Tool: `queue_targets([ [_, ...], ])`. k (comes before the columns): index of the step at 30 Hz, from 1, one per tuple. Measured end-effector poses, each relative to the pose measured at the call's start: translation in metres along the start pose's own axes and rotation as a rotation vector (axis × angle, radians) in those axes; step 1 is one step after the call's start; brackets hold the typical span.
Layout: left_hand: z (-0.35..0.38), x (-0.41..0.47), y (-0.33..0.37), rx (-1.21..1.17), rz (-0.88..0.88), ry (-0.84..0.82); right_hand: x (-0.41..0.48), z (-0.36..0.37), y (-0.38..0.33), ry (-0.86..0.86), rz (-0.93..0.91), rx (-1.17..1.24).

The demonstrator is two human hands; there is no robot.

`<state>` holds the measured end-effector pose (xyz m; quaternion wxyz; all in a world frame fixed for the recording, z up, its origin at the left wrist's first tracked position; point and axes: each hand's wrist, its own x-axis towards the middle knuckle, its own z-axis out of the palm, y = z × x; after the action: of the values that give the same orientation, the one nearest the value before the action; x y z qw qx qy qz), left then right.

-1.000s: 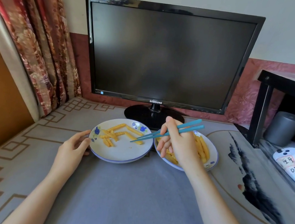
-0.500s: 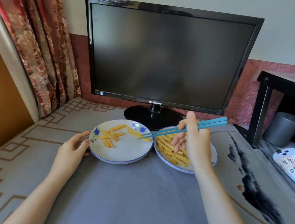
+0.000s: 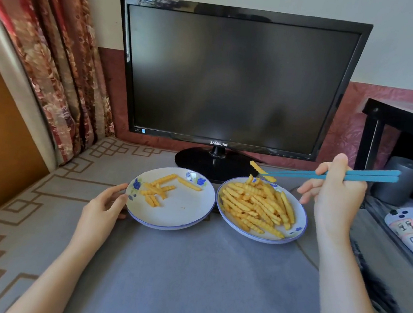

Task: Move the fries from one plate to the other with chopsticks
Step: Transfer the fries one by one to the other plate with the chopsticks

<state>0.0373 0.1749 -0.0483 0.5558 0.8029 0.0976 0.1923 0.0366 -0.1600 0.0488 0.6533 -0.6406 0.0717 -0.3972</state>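
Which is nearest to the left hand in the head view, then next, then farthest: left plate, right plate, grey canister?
1. Left plate, rim touching the left hand.
2. Right plate, just beyond it, rightward.
3. Grey canister, at the far right.

On the table [image 3: 186,282], the left plate [image 3: 181,214] and the right plate [image 3: 300,220] sit side by side, fries [image 3: 256,208] in both, before the monitor [image 3: 234,82] at the rear edge. The chopsticks [image 3: 301,173] hang over the right plate's rear rim. A controller [image 3: 408,230] lies farther right.
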Motion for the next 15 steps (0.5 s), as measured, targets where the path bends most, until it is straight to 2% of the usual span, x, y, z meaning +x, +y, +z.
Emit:
queue_targets([
  [8, -0.0003, 0.0005, -0.0010, -0.005, -0.005, -0.007, 0.0026, -0.0036, 0.0063, -0.028, 0.039, -0.180],
  [15, -0.0006, 0.0008, -0.0016, -0.012, -0.001, -0.008, -0.0023, -0.0007, -0.0001, -0.048, -0.026, -0.090],
])
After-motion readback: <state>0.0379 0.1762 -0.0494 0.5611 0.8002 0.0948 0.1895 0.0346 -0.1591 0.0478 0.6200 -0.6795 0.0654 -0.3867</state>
